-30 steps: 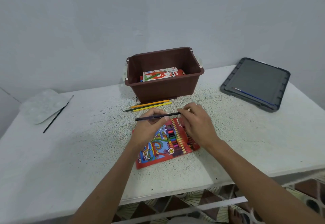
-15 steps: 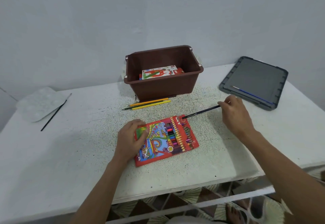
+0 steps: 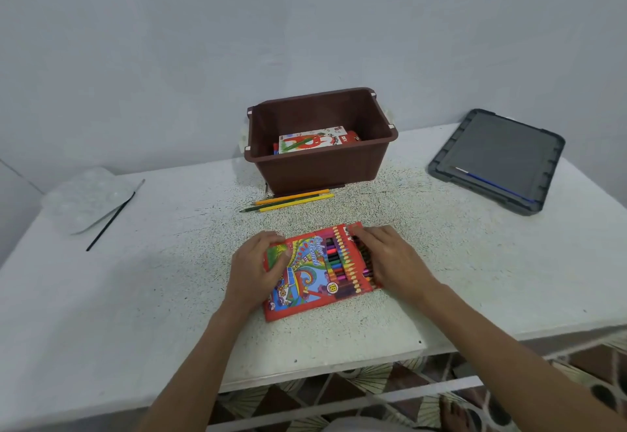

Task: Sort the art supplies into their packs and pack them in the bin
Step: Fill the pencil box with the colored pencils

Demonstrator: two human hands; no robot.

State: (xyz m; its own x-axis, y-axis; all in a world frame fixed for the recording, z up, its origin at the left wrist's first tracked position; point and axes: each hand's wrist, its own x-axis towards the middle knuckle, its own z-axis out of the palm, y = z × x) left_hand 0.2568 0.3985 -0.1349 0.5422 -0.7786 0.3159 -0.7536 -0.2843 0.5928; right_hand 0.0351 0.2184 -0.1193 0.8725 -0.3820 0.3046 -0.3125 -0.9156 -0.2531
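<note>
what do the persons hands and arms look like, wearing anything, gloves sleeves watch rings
Nothing worn shows. The left hand and the right hand are bare: no gloves, and no rings that can be made out. Both forearms are bare down to the lower edge of the picture, with no sleeve, watch, bracelet or other marking in view. Fingernails are too small to judge.

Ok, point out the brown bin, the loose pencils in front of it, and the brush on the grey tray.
brown bin [image 3: 319, 173], head view, front wall.
loose pencils [image 3: 295, 203], head view, mid-shaft.
brush [image 3: 492, 183], head view, blue handle.
</note>
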